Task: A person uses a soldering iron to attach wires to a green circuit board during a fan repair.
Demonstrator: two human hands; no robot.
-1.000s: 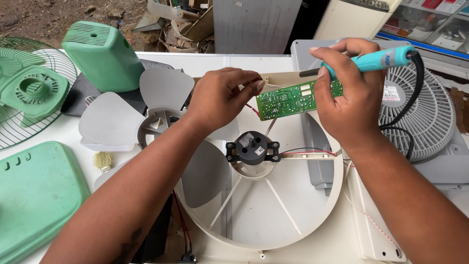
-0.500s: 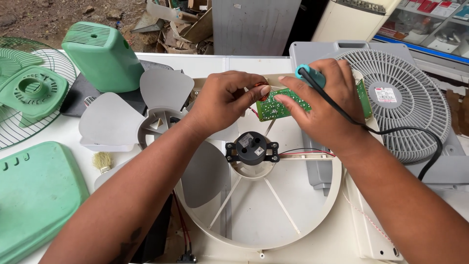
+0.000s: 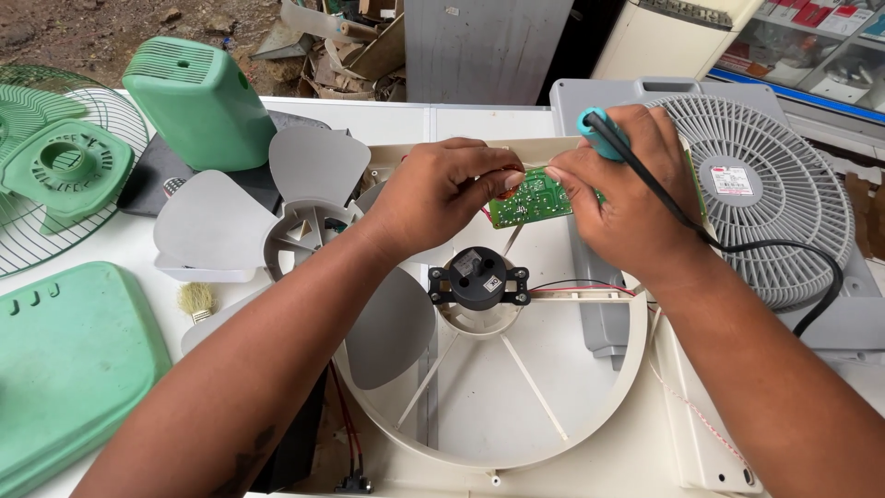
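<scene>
Left hand [image 3: 441, 192], centre of frame: fingers pinched on left edge of green circuit board [image 3: 533, 196]. Board held in air, upper centre, above black motor [image 3: 478, 278] in cream fan frame [image 3: 590, 420]. Right hand [image 3: 627, 189] touches board's right edge, fingers also wrapped around teal-handled soldering iron [image 3: 604, 132]; black cord trails right. Grey fan blade [image 3: 277, 207] left of hands. Green housing [image 3: 198, 101] upper left. Grey grille [image 3: 774, 194] at right on tabletop [image 3: 111, 249].

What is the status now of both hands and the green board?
Left hand pinches green circuit board. Right hand touches board, grips teal soldering iron. Black motor below, cord trailing right. Nothing blocking.
</scene>
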